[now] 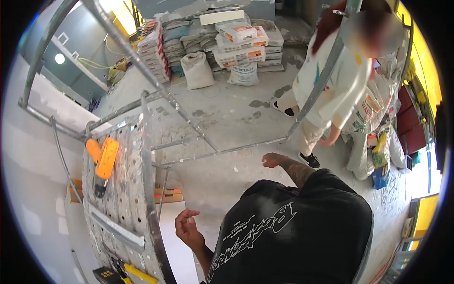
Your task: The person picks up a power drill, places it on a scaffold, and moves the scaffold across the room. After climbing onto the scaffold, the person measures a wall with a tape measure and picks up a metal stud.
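My left hand is held beside the scaffold platform, fingers loosely bent and apart, with nothing seen in it. Farther forward, my right hand hangs over the floor near the scaffold's lower bar; its fingers look loose and hold nothing visible. An orange and black cordless drill lies on the platform, apart from both hands. Closer to me on the same platform are a metal strip, a tool with yellow handles and a dark case with yellow marks.
Slanting scaffold tubes frame the space ahead. Beyond them are stacked bags and an open white sack. Another person stands at the right, near more sacks. A pale board is beside the platform.
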The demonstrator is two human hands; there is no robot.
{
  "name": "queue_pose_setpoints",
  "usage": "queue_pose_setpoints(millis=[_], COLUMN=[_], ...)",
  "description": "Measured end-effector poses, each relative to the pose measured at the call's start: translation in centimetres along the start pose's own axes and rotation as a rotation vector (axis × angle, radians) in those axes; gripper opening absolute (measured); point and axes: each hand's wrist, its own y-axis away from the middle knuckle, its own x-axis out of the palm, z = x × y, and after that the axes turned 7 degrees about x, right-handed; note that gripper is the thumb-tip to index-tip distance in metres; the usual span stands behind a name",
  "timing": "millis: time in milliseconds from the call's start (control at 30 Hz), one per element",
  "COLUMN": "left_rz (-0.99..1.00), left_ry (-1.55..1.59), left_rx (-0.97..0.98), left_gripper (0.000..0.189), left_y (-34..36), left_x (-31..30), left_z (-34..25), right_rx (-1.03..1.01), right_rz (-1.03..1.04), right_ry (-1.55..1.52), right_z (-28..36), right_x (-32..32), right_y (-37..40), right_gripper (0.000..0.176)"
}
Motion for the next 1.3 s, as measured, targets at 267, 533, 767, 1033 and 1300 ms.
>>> queue_pose_setpoints(millis=[267,533,767,1033,1300], left_rz=[0.043,0.157,0.221,0.169,0.720], left_ry=[-0.018,-0.018,0.074,0.237,0.234], left_rx=[-0.060,-0.152,-0.174,-0.296,-0.226], left_gripper=[0.018,0.015,0.020,0.023,0.023], left_y=[-3.9,-5.7,-7.2,-5.0,1.7], left_x=[6.9,12.4,12.6,18.7,41.0], left_z=[1.8,2.2,5.3,7.7,3.7], right_rx=[0.831,0.605,0.683,0.760,0.544], right_rz=[0.357,0.138,-0.335,-0.117,-0.003], right_ry=[-0.951,-0.806,-1.059,-0.935,-1.506], right_z=[-15.2,-15.5,-12.9,-22.4,-30.7], right_x=[11.0,7.6,8.1,26.2,38.1], right_y=[5.5,8.9,18.2,37.9,46.3], right_gripper=[0.030,0.033,0.025,0.015,0.022])
